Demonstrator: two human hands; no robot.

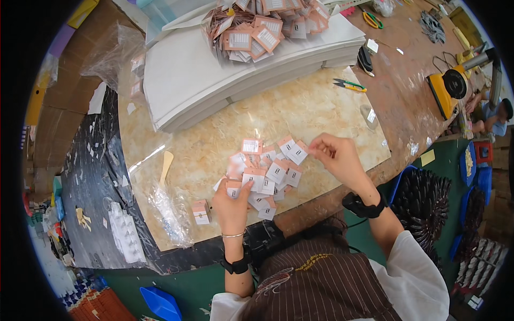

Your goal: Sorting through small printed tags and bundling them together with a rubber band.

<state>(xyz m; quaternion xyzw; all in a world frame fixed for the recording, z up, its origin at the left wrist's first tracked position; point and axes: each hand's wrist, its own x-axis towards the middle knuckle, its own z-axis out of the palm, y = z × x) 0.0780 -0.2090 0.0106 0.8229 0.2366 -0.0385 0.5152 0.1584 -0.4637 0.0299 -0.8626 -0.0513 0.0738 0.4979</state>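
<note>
Small pink-and-white paper tags (276, 171) lie in a loose, overlapping pile on the marbled board. At the pile's left side, my left hand (230, 207) is closed on a tag (233, 188), held between thumb and fingers; whether more tags sit beneath it is hidden. My right hand (338, 160) reaches to the upper right of the pile. Its thumb and forefinger pinch at the corner of another tag (298, 152). A small neat stack of tags (201, 212) stands apart, left of my left hand.
Behind the pile, a thick stack of white sheets (187, 80) bears a big heap of tags (262, 35). Thread snips (349, 85) lie at the right. A wooden stick (166, 167) and clear plastic wrap (174, 216) are at the left. A yellow tool (448, 88) stands far right.
</note>
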